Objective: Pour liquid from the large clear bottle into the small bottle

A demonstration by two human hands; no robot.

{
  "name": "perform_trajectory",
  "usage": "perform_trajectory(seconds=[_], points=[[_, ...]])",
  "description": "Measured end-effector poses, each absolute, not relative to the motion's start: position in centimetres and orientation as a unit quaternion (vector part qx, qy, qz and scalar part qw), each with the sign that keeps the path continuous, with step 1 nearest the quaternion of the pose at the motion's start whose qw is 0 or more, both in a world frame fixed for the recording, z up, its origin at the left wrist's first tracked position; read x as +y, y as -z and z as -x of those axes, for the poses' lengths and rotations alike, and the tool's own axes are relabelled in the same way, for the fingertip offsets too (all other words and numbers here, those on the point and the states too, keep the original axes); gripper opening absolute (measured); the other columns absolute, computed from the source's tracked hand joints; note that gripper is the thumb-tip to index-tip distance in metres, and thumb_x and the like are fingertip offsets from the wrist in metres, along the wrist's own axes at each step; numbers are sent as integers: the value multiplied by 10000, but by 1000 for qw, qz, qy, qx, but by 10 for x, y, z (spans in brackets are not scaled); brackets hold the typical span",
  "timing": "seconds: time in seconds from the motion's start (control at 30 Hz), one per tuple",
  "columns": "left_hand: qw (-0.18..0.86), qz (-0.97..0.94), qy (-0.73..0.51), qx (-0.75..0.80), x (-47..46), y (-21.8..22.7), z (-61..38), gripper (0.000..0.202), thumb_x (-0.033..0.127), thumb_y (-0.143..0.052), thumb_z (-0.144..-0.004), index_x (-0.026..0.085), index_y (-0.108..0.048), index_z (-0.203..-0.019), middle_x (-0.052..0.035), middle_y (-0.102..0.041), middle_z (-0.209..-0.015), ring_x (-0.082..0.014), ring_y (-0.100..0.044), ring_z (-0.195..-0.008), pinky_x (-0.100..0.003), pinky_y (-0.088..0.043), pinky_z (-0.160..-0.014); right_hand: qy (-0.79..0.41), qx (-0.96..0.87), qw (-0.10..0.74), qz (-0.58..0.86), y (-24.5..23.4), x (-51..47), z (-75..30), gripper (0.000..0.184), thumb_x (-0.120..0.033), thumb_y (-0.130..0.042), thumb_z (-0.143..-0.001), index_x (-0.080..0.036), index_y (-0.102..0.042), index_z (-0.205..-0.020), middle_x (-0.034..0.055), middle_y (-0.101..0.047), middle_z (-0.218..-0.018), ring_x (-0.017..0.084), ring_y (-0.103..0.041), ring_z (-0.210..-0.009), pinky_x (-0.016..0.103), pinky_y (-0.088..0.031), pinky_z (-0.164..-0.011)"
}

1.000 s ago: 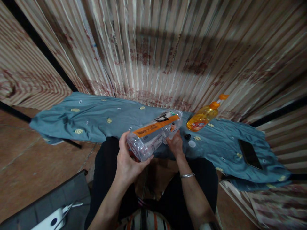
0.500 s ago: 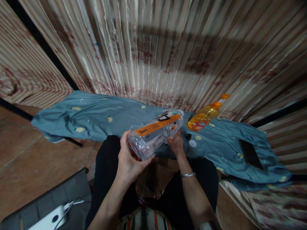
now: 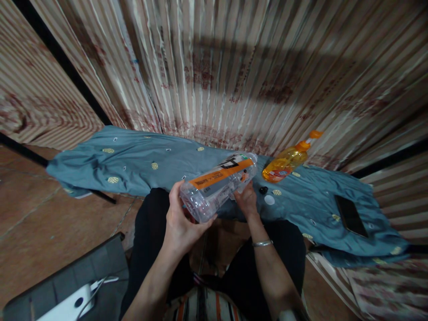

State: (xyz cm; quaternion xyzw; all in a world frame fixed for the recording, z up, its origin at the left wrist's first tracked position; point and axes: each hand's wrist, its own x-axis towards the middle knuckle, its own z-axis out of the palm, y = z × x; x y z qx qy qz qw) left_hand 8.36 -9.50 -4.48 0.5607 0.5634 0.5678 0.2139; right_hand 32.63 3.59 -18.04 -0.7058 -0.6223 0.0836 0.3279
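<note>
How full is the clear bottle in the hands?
It looks empty: the clear plastic bottle shows no liquid level, and its tilted body looks clear throughout.

1 L hand point(image 3: 182, 227), 1 R hand point(image 3: 246, 200), 1 clear plastic btl point(image 3: 214, 189), 1 orange soap pump btl point(image 3: 284, 164), 1 blk cap point(image 3: 263, 190), 1 white cap point(image 3: 269, 199), 1 phone point(image 3: 349, 216), 1 bangle point(image 3: 262, 243)

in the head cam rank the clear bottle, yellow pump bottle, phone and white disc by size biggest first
1. clear plastic bottle, though it is nearest the camera, so its lead over the next is unsure
2. yellow pump bottle
3. black phone
4. white disc
</note>
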Motion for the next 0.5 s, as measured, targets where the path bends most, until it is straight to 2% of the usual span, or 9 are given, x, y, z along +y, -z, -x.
perform_trajectory(seconds=[0.23, 0.4, 0.5], points=[[215, -561, -571, 559, -94, 43, -84, 1075, 408, -1020, -632, 252, -442, -1526, -126, -723, -1389, -327, -815, -1177, -385, -729, -863, -123, -603, 344, 709, 177, 35, -326, 671, -535, -716, -912, -126, -562, -1421, 247, -802, -1225, 373, -784, -1121, 565, -639, -1025], [216, -560, -567, 564, -94, 43, -85, 1088, 403, -1028, -623, 261, -440, -1528, -104, -739, -1336, -297, -828, -1066, -329, -707, -727, -131, -597, 322, 723, 172, 34, -326, 674, -462, -716, -917, -80, -537, -1442, 274, -791, -1211, 382, -784, -1123, 584, -624, -1043], [211, -560, -569, 564, -95, 43, -86, 1077, 397, -1023, -632, 259, -442, -1529, -109, -736, -1347, -289, -827, -1059, -311, -697, -704, -125, -598, 309, 728, 172, 34, -325, 680, -460, -699, -932, -65, -528, -1458, 289, -784, -1222, 388, -783, -1136, 580, -624, -1035]])
